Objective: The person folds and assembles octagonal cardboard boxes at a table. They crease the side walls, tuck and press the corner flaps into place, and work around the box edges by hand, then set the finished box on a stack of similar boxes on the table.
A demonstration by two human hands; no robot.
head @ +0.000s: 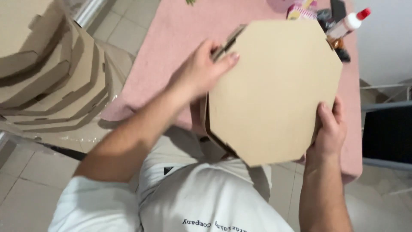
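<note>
An octagonal brown cardboard box (274, 90), closed and flat, is held up over the edge of a table covered with a pink cloth (171, 38). My left hand (201, 71) grips its upper left edge, thumb lying on the lid. My right hand (329, 129) clasps the lower right edge, fingers curled round the side. The box tilts toward me and hides most of the table behind it.
A tall stack of similar folded cardboard boxes (47, 73) stands at the left. At the table's far end lie a white glue bottle with a red cap (348, 23) and small dark items. A dark chair (386, 133) stands at the right. Tiled floor lies below.
</note>
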